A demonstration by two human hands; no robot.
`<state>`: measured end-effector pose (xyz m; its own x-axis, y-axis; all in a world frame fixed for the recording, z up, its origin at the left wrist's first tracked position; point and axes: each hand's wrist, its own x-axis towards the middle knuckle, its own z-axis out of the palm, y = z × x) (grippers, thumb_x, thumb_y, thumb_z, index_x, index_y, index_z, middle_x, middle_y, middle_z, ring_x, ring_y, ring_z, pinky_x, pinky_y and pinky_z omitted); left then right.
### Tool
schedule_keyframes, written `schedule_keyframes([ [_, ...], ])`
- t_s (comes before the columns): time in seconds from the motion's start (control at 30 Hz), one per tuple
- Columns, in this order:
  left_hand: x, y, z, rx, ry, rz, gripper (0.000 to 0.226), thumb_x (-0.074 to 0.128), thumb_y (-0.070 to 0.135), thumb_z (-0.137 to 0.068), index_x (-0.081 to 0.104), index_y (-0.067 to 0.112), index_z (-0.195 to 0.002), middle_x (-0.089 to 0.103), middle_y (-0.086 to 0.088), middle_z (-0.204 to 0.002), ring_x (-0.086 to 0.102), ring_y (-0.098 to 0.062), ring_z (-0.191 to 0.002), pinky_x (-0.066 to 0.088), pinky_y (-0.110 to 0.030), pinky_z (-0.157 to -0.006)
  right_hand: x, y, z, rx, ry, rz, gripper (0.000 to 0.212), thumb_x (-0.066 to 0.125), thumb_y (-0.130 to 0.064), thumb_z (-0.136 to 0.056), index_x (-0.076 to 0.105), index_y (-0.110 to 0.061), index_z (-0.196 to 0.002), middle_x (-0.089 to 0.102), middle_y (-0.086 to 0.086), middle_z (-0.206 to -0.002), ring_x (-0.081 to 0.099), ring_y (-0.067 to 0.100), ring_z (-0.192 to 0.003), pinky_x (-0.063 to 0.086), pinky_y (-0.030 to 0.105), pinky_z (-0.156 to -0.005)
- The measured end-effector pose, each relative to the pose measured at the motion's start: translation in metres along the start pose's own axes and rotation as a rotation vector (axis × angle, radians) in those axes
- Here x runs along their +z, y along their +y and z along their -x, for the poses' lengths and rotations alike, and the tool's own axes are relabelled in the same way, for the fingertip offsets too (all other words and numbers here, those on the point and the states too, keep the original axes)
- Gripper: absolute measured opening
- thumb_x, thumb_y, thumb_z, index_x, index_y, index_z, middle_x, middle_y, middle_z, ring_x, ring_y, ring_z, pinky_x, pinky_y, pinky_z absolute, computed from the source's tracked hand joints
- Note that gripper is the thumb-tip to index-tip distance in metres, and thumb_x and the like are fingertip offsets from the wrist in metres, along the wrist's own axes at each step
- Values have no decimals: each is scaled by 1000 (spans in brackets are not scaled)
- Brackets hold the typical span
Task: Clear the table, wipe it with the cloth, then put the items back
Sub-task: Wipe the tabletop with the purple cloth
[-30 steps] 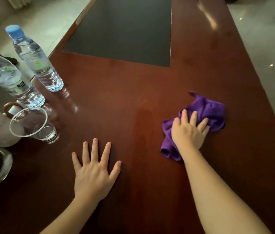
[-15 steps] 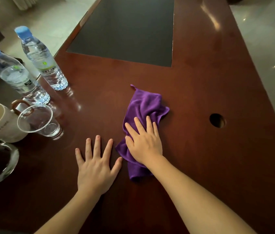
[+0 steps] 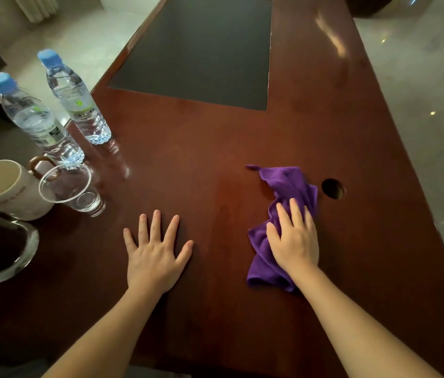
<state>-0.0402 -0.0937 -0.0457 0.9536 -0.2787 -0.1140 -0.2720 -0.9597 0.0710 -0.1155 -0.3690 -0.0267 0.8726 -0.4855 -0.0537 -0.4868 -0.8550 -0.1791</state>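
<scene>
While your right hand [image 3: 294, 241] presses the purple cloth [image 3: 283, 192] flat against the worktop [image 3: 215, 159], you are in the wiping step, with the putting-back not yet begun. That grip is a spread palm with straight fingers lying on the bunched cloth, not curled round it. The cloth sits at the right of the worktop, just beside a round cable hole [image 3: 332, 189]. Your left hand [image 3: 155, 252] lies flat and splayed on the bare wood, holding nothing, and looks to be bracing you.

The next move likely calls for firm downward pressure and a sweep that stays short of the hole, so the cloth's loose corner does not catch in it.

The items stand together at the left edge: two water bottles [image 3: 76, 102], a clear plastic cup [image 3: 70, 186], a cream mug [image 3: 5, 186] and a glass dish [image 3: 2, 252]. The wood is dark red and glossy, with a black inset panel [image 3: 199, 50] further off. Pale tiled floor [image 3: 433, 105] shows on both sides.
</scene>
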Motion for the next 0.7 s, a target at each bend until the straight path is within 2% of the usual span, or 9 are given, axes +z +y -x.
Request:
schedule_keyframes([
  [0.07, 1, 0, 0, -2, 1, -1, 79, -1, 77, -84, 13, 40, -153, 8, -4, -164, -6, -29, -149, -6, -56, -115, -2, 0, 1, 29, 36, -53, 72, 53, -48, -92, 32, -14, -151, 22, 15, -160, 25, 38, -143, 28, 45, -114],
  [0.13, 1, -1, 0, -4, -1, -1, 80, -3, 78, -83, 11, 40, -153, 7, -4, -164, -8, -29, -149, -7, -56, -115, 0, -4, 0, 84, 42, -83, 79, 59, -46, -89, 29, -7, -151, 20, 20, -159, 26, 38, -143, 29, 44, -114],
  [0.23, 1, -1, 0, -8, 1, 6, 79, -1, 78, -84, 11, 40, -153, 7, -4, -164, -7, -29, -149, -8, -57, -115, 5, -19, -13, 23, 22, -109, 63, 52, -30, -95, 35, -2, -148, 20, 20, -159, 26, 36, -144, 25, 41, -116],
  [0.3, 0, 0, 0, -6, 1, -1, 78, 2, 77, -85, 12, 40, -153, 8, -5, -164, -7, -29, -149, -7, -57, -115, 8, -37, -31, -134, -22, -103, 52, 46, -20, -97, 40, -1, -145, 24, 19, -158, 25, 34, -145, 19, 40, -118],
  [0.37, 1, 0, 0, -7, 5, -8, 77, 5, 76, -85, 14, 40, -153, 9, -5, -163, -5, -29, -150, -6, -57, -115, 14, -64, -56, -346, -74, -104, 50, 45, -14, -96, 41, 0, -144, 26, 19, -157, 24, 34, -145, 16, 41, -119],
  [0.5, 2, -1, -1, -2, 23, -20, 76, 8, 76, -85, 17, 40, -152, 11, -4, -163, -3, -29, -150, -4, -58, -116, 28, -133, -108, -707, -188, 74, 52, 31, -18, -100, 29, -9, -151, 16, 9, -162, 13, 29, -148, 10, 41, -119],
  [0.6, 5, -1, 0, -1, 43, -10, 76, 10, 76, -86, 20, 40, -151, 14, -5, -163, -1, -29, -150, -2, -58, -116, 29, -160, -137, -716, -196, 50, 51, 30, -22, -101, 28, -15, -152, 19, 3, -162, 15, 27, -148, 13, 41, -119],
  [0.7, 6, -1, 1, -5, 54, -4, 75, 10, 77, -86, 20, 41, -151, 14, -4, -163, -1, -28, -150, -2, -57, -116, 23, -147, -164, -620, -170, 64, 51, 27, -25, -102, 27, -17, -152, 22, 1, -161, 17, 26, -148, 14, 41, -118],
])
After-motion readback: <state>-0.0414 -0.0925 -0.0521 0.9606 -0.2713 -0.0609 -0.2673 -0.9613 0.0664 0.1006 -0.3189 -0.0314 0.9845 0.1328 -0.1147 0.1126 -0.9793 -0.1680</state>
